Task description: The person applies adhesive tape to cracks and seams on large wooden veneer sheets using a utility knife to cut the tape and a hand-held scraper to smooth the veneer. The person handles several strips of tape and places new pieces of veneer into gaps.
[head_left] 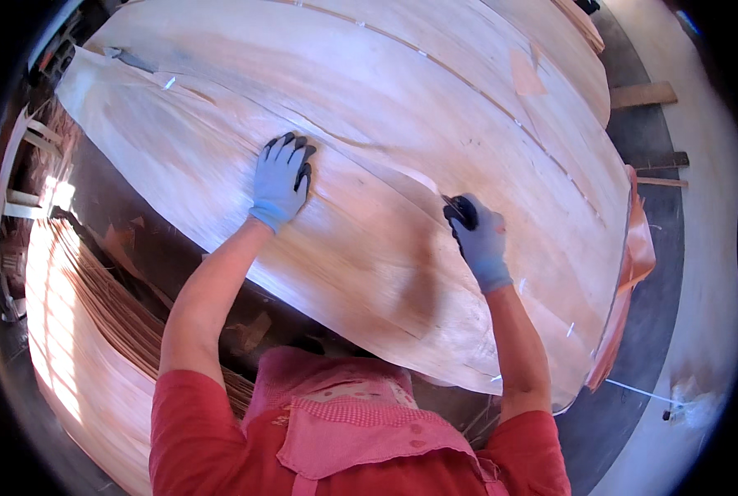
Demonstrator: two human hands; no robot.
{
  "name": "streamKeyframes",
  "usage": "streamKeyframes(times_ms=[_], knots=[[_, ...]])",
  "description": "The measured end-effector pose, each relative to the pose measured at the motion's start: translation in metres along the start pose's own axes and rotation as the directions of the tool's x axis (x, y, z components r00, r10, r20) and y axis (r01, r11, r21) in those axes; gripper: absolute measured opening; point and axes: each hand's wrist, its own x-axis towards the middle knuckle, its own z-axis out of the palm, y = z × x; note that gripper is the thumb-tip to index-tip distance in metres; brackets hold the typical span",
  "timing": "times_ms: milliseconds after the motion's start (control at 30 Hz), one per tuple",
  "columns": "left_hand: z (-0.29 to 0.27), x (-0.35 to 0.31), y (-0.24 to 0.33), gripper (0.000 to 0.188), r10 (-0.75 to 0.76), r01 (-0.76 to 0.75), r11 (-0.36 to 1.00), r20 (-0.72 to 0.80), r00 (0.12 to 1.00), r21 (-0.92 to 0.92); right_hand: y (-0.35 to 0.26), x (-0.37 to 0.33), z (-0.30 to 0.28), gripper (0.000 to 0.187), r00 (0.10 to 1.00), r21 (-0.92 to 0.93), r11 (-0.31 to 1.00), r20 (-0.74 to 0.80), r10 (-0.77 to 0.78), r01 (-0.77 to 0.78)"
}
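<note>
A large, pale wood veneer sheet (369, 248) lies in front of me over other sheets. My left hand (280, 180), in a light blue-grey glove with dark fingertips, presses flat on it, fingers stretched forward. To the right, my right hand (478, 236), gloved alike, is closed around a small dark blade-like tool (451, 203). The fist hides most of that tool, so its exact kind cannot be made out. Beside its tip, a narrow edge of veneer (418, 177) lifts and curls. A long seam runs from there toward the far left, passing beyond my left hand.
A thin taped strip (468, 80) crosses the far veneer. At lower left stands a stack of veneer sheets (108, 289). Wooden boards (643, 94) jut out at the right, and pinkish veneer (633, 256) hangs over the right edge. White tape bits dot the sheets.
</note>
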Motion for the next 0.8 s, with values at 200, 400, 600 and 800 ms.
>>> streamKeyframes(times_ms=[200, 400, 600, 800], knots=[[-0.004, 0.009, 0.011, 0.064, 0.037, -0.037, 0.999, -0.006, 0.999, -0.016, -0.066, -0.103, 0.01, 0.021, 0.653, 0.411, 0.825, 0.509, -0.56, 0.387], [0.001, 0.008, 0.01, 0.076, -0.09, 0.09, 0.992, 0.0, 0.996, -0.086, -0.065, -0.011, 0.052, 0.039, 0.864, 0.474, 0.802, 0.493, 0.1, -0.364], [0.003, 0.006, 0.01, 0.072, -0.096, 0.097, 0.993, 0.021, 0.995, -0.061, -0.062, 0.044, 0.118, 0.055, 0.823, 0.738, 0.365, 0.502, 0.265, -0.567], [0.003, 0.003, 0.008, 0.064, -0.129, 0.128, 0.992, 0.046, 0.991, 0.02, -0.094, 0.024, 0.093, 0.04, 0.906, 0.631, 0.674, 0.4, 0.141, -0.384]])
